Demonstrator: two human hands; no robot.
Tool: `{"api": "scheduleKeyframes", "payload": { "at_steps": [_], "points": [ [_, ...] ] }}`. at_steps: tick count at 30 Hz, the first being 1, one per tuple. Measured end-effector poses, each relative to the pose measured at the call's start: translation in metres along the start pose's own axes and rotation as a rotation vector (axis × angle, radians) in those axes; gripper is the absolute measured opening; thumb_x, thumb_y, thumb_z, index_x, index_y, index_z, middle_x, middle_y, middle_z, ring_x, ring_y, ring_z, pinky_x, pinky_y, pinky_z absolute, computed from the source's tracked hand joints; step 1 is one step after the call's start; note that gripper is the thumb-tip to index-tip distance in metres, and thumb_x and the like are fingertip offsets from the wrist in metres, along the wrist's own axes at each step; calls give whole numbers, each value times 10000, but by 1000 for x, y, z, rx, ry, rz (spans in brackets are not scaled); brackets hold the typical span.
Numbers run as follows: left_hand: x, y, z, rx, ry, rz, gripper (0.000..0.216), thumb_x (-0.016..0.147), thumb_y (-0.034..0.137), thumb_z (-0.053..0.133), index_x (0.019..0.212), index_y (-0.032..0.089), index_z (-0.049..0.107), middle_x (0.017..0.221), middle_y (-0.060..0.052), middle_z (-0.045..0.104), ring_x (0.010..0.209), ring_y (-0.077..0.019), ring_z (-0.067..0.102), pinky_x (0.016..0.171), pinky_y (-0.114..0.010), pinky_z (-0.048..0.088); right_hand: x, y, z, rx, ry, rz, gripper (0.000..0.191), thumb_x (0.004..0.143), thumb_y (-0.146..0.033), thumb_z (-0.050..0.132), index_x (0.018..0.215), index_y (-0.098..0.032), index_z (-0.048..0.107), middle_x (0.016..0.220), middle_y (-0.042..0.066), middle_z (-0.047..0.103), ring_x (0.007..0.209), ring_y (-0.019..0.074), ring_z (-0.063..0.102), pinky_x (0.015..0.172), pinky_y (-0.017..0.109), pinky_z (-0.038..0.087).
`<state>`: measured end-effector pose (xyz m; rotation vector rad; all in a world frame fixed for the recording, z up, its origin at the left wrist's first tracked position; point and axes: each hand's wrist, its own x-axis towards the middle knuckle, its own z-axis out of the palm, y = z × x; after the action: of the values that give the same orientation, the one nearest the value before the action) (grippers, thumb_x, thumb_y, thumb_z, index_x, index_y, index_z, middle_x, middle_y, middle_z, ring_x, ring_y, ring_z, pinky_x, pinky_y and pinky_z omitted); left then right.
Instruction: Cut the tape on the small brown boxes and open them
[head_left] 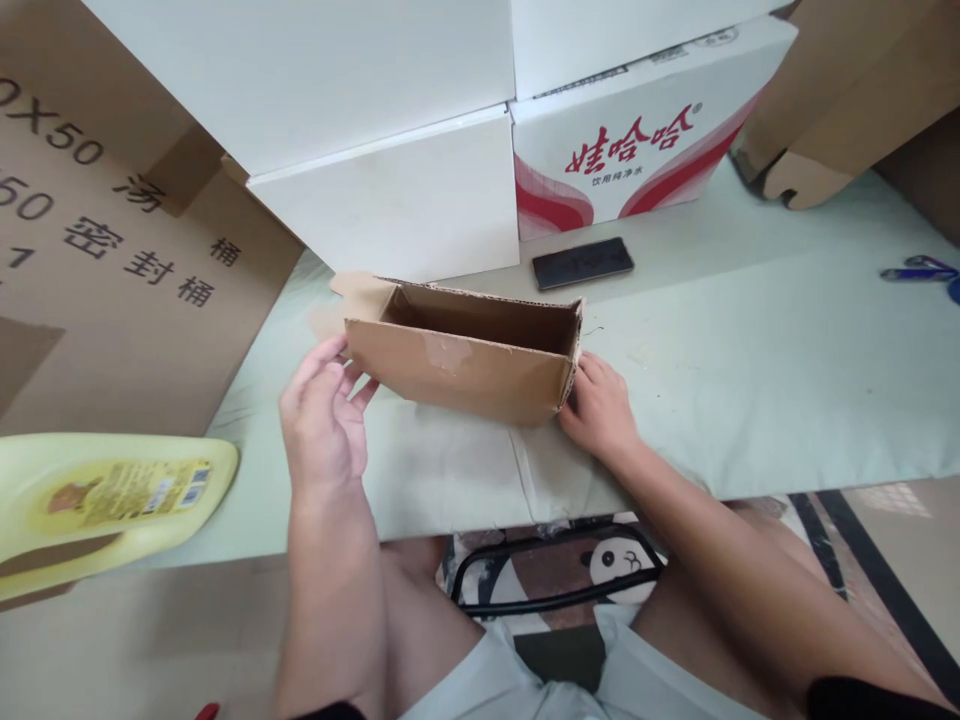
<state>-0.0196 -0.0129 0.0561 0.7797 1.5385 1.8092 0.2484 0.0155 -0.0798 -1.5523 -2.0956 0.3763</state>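
Observation:
A small brown cardboard box [457, 370] stands on the pale green tabletop, its long top open and the inside bare. At its left end a flap [364, 290] sticks out, partly smeared by motion. My left hand [322, 415] is at that end, palm turned up, fingers apart and the fingertips against the box's lower left corner. Around the right end my right hand [600, 405] is closed, holding the box by its edge; some fingers are hidden behind the cardboard.
Behind the box are stacked white cartons [390, 200] and a red-and-white carton [622, 150], with a black phone [583, 263] before them. A large brown carton [112, 230] and a yellow bottle [120, 500] stand left. Blue-handled scissors or pens [922, 270] lie far right.

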Motion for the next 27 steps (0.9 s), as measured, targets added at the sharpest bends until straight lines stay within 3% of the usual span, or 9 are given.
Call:
{"api": "scheduleKeyframes", "payload": {
  "at_steps": [5,8,10,13,15,18,20,24,27],
  "points": [
    [-3,-10,-13,2,-119,152,250,647,395,805,818,226,737,852,-29,626,814,-179,567,706,-284,474,2,4,-7,183,99,-35,365,884,-266,497,1210,-178,637,1370,175,665,1340,336,566,1131,530,445],
    [-3,-12,-16,-38,-144,188,224,659,410,795,754,218,730,770,-19,587,740,-158,524,654,-262,441,5,4,-25,366,195,-49,391,884,-259,499,1259,-192,586,1352,171,667,1293,297,613,1105,497,488],
    [-3,-14,-16,-53,-155,219,213,687,423,779,745,224,730,853,-37,618,809,-181,563,680,-278,468,8,1,-43,466,236,-54,397,908,-272,499,1296,-215,554,1381,160,646,1330,287,595,1077,483,514],
    [-1,-18,-16,0,-131,394,205,738,431,733,688,234,706,1137,-60,653,1116,-260,617,947,-383,523,15,-10,-75,530,282,-138,366,953,-330,489,1304,-253,560,1434,136,608,1376,296,561,1061,484,524],
    [1,-20,-15,56,-116,525,213,766,429,678,663,244,698,1216,-60,651,1261,-297,588,1142,-461,436,21,-20,-93,516,318,-226,319,971,-362,473,1240,-265,612,1422,119,616,1347,299,580,1066,497,519],
    [0,-21,-13,122,-121,621,245,799,426,586,655,259,693,1108,-68,694,1258,-325,609,1196,-553,382,28,-35,-105,475,308,-354,232,974,-389,460,1012,-267,654,1256,94,702,1278,300,621,1128,550,475],
    [-2,-21,-11,162,-139,643,265,809,429,559,649,262,688,1001,-71,710,1211,-337,636,1178,-588,394,29,-42,-106,468,286,-432,196,960,-378,471,832,-265,568,1037,69,743,1121,284,687,1158,581,448],
    [-4,-23,-12,200,-178,688,292,818,450,546,666,270,718,948,-70,726,1136,-332,667,1177,-600,400,24,-46,-103,459,313,-524,197,934,-309,503,745,-262,469,797,15,712,804,220,690,1115,548,485],
    [-3,-27,-16,194,-203,731,319,835,454,528,697,287,763,946,-63,748,1075,-320,682,1174,-603,405,17,-42,-106,370,341,-441,196,930,-322,516,748,-259,553,825,36,736,1021,275,706,1083,538,481]
  ]
}}
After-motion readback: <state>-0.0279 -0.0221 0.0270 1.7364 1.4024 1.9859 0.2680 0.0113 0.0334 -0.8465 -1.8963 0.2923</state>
